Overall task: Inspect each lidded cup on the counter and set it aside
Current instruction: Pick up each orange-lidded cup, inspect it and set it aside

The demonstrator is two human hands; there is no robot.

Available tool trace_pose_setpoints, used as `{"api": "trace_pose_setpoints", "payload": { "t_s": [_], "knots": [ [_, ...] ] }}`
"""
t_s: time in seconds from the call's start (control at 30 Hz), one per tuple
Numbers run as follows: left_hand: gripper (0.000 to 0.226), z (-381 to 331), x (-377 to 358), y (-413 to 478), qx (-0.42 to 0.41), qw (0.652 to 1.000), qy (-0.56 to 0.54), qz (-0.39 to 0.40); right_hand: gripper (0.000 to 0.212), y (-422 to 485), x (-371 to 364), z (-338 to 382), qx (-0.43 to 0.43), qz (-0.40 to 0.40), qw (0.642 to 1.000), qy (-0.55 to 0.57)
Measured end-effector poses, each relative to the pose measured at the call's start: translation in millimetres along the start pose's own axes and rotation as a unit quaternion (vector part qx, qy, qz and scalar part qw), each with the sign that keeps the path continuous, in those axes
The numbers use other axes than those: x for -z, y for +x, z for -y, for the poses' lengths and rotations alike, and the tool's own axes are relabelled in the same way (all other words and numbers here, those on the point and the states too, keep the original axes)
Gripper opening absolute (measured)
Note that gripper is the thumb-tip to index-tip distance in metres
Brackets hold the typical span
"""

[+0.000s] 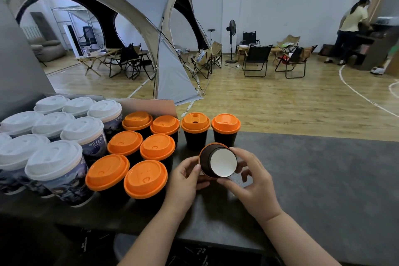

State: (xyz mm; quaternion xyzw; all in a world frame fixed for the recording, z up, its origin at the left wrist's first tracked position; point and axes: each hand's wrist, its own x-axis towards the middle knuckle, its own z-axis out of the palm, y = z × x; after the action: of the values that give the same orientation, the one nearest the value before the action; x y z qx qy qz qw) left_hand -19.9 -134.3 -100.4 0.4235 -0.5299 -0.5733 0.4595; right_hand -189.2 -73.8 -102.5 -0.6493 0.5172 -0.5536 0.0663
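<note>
The left hand [185, 176] and right hand [252, 181] both grip one dark cup [218, 163] above the counter [323, 179], white bottom tipped toward us. The white-lid cups [54, 160] have writing — too blurry to read. The orange-lid cups [145, 178] stand beside them — lids on.

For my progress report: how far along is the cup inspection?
Likely done: two orange-lid cups stand apart, right of the cluster. In hand: the left hand and right hand hold a dark cup tipped, base toward the camera. Remaining: six orange-lid cups and the white-lid cups, grouped.
</note>
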Motion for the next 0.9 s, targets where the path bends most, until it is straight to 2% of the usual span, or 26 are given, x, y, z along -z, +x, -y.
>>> {"api": "trace_pose_setpoints", "payload": {
  "t_s": [0.33,0.7,0.9],
  "knots": [
    [0.021,-0.2,1.5,0.2,-0.001,1.000,-0.015,0.003,0.067,1.6,0.4,-2.5,-0.028,-0.034,0.999,-0.018],
    [0.020,0.1,2.3,-0.4,0.003,1.000,-0.025,-0.007,0.056,0.6,1.5,-0.6,-0.034,-0.004,0.999,-0.003],
    [0.021,0.0,2.1,-2.2,-0.017,0.999,-0.045,-0.022,0.066,-1.0,4.6,3.9,-0.068,0.005,0.997,0.043]
  ]
}}
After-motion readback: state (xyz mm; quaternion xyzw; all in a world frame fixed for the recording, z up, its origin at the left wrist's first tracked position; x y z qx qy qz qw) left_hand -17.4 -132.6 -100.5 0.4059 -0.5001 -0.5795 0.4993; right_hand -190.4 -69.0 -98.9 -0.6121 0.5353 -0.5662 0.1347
